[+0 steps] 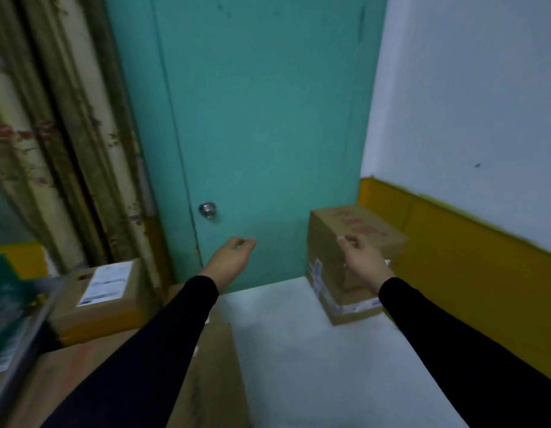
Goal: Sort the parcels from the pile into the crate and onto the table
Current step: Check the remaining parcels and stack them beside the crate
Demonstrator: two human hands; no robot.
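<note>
- One box (351, 261) stands at the table's (299, 350) far right corner.
- More boxes (104, 298) wait off its left edge.
- Left hand (232, 256) and right hand (362, 257) hover, fingers loosely curled, empty.

Dim, flat indoor light with a cool teal cast, source out of frame. Brightest patch is the white counter (299, 350) near the door (262, 118), mild bloom there, no hard glare. Small specular glint on the door knob (207, 209). Shadows soft and weak; black sleeves (150, 350) crush to near-zero detail. Whole frame soft, heavy motion smear at left edge over the curtain (52, 134) and the green thing (5, 304) bottom left. Wide-angle bowing: door edges and yellow wall band (468, 257) lean outward. Box label (109, 282) text unreadable.
</note>
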